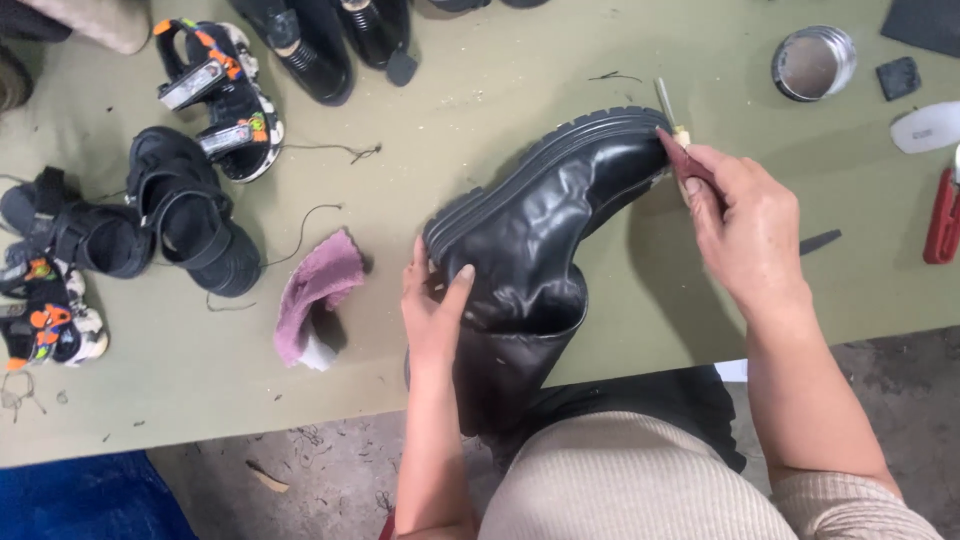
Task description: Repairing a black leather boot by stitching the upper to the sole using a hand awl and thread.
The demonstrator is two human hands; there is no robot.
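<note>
1. Desk [560, 60]: olive green, carrying everything; near edge cut by floor and lap at the bottom.
2. Black boot [545, 230]: centre of desk, lying on its side, chunky sole turned up and away, shaft hanging over the near edge toward the lap.
3. Left hand [432, 310]: at the boot's heel end, fingers spread wide, clasping heel and sole to steady it.
4. Right hand [745, 225]: at the boot's toe, closed around a reddish-brown scrap [690, 160], likely abrasive, pressed to the toe edge.
5. Sandals [190, 215]: dark pairs, well left of the boot; pink cloth [318, 295] between them and the boot.
6. Metal tin [812, 62]: beyond the boot's toe, top right.
7. Doing it well, as judged: firm brace at the heel, short strokes along the sole seam, clear of the glossy upper.
8. Hard to tell: thin stick [665, 105] behind the toe, possibly a tool; red object at the right edge cut off; boot shaft bottom hidden by the lap.
</note>
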